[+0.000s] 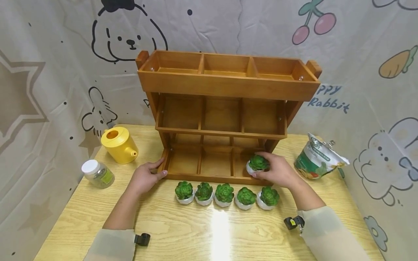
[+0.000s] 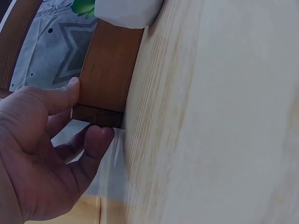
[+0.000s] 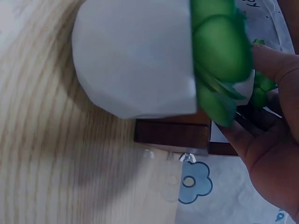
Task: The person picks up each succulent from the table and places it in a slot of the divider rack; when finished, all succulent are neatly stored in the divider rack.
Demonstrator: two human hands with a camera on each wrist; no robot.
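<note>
My right hand (image 1: pixel 279 170) holds a potted succulent (image 1: pixel 258 163) in the right-hand compartment of the bottom tier of a brown wooden shelf (image 1: pixel 228 84). Thumb and fingers reach round its small white pot. At the lower left corner of the shelf, my left hand (image 1: pixel 146 178) grips the end of the bottom tray, thumb on one side and fingertips on the other, as the left wrist view shows. Several more succulents (image 1: pixel 224 193) in white pots stand in a row along the shelf's front. One pot (image 3: pixel 135 60) fills much of the right wrist view, partly covering the held one.
Left of the shelf stand a yellow watering can (image 1: pixel 120 145) and a clear jar (image 1: pixel 99 175) with a white lid. To the right sits a green and white bag (image 1: pixel 318 157) closed with a clip. A printed curtain (image 1: pixel 209 25) hangs behind the wooden table (image 1: pixel 183 232).
</note>
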